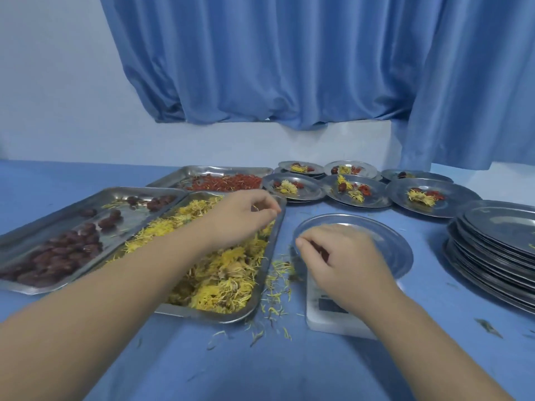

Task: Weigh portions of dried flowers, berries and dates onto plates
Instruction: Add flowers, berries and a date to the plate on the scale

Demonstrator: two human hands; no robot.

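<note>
A blue worktop (289, 366) carries everything, with a blue curtain (289, 68) hanging over the wall behind it. Three metal trays sit on the left. The nearest-left tray (29, 288) holds dark red dates (58, 256). The far tray (225, 168) holds red berries (228, 182). The middle tray (202, 314) is heaped with dried flowers (225, 279), yellow and stringy, with some browner heads among them. Loose petals (278, 285) are scattered on the worktop just beside that tray, between it and a white scale (327, 316).

A round metal plate (388, 244) sits on the scale, and the right forearm covers much of the scale's display. Further back stand several filled plates (405, 195), each with a little yellow flower and some red pieces. At the right edge is a tall stack of empty plates (492, 256).

The left hand (240, 218) reaches across the flower tray to its far right corner. Its fingers are drawn together at the tips and pinch a wisp of yellow petal. The right hand (347, 264) hovers over the near left rim of the plate on the scale, thumb and forefinger tips pressed together and the other fingers curled under. Whether anything sits between them I cannot tell. The hand hides that part of the plate, and the part that shows looks bare.
</note>
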